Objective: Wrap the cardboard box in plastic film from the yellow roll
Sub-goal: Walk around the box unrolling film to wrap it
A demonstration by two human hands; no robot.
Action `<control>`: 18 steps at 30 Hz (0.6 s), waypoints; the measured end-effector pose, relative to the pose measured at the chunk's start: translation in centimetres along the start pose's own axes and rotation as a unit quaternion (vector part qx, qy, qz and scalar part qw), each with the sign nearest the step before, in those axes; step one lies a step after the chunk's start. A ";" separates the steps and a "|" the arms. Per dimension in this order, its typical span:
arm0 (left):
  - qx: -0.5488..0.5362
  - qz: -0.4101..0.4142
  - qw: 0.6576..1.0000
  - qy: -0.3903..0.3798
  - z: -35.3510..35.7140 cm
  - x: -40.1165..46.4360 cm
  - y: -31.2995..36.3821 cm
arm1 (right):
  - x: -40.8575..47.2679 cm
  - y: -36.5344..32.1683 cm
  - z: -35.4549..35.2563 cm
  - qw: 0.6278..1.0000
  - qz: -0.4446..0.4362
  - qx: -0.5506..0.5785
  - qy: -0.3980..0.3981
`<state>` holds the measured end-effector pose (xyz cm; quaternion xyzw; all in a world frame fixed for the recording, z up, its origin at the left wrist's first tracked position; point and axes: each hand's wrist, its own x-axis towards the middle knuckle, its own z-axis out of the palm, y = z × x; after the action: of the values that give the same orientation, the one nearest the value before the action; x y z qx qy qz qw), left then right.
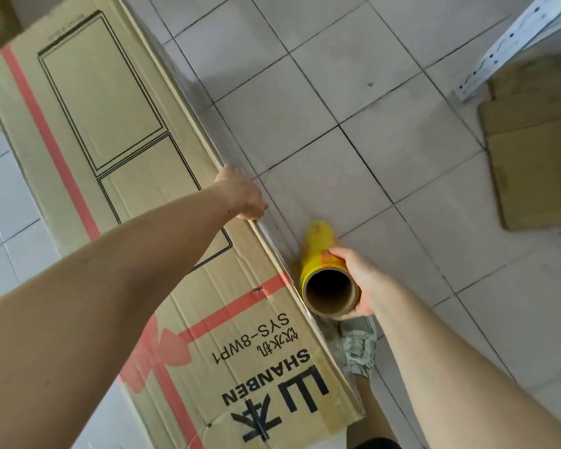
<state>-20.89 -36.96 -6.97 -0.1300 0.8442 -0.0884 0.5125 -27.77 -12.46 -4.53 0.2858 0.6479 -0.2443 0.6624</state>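
Note:
A large cardboard box (117, 131) with red stripes and black print stands upright on the tiled floor, filling the left half of the view. Clear plastic film (208, 118) clings to its right side face. My left hand (242, 192) grips the box's top right edge, fingers curled over and down the film-covered side. My right hand (358, 280) grips the yellow roll (321, 251) near its upper end, just right of the box. The roll stands nearly upright and its brown cardboard core faces me.
Flattened cardboard sheets (531, 150) lie on the floor at the right. A white perforated metal rack post (512, 37) slants across the top right corner. My shoe (360, 348) shows below the roll, close to the box. Pale tiles (370, 92) cover the floor.

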 end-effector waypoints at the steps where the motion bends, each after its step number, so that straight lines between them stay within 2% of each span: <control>1: 0.006 0.002 1.000 0.007 0.0 0.0 0.0 | 0.2 1.1 -0.6 0.999 0.016 0.048 -0.002; 5: 0.004 -0.006 1.000 0.006 -0.7 -0.9 0.4 | 0.3 4.9 -2.3 0.979 0.069 0.189 -0.036; 8: 0.020 -0.009 1.000 -0.005 -1.0 -1.3 0.6 | -0.1 4.4 -2.1 0.984 0.061 0.165 -0.023; 11: 0.051 0.002 0.999 -0.016 -1.3 -1.5 1.4 | 0.0 1.2 -1.3 0.996 -0.036 -0.036 0.067; 12: 0.062 0.016 0.998 -0.016 -1.5 -1.6 1.9 | 0.3 0.0 -1.0 0.983 -0.085 -0.123 0.107; 14: 0.057 0.046 0.997 -0.018 -1.5 -1.4 3.3 | 0.8 -2.0 0.1 0.932 -0.169 -0.270 0.170; 16: 0.030 0.067 0.997 -0.039 -0.8 -1.3 4.8 | 1.5 -3.1 1.6 0.881 -0.196 -0.384 0.195; 18: 0.010 0.065 0.996 -0.057 -0.2 -1.4 5.7 | 2.3 -3.1 3.2 0.860 -0.173 -0.449 0.170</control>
<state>-21.14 -31.12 -7.29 -0.0746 0.8196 -0.0561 0.5653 -27.53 -16.84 -7.04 -0.1228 0.8292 0.0149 0.5452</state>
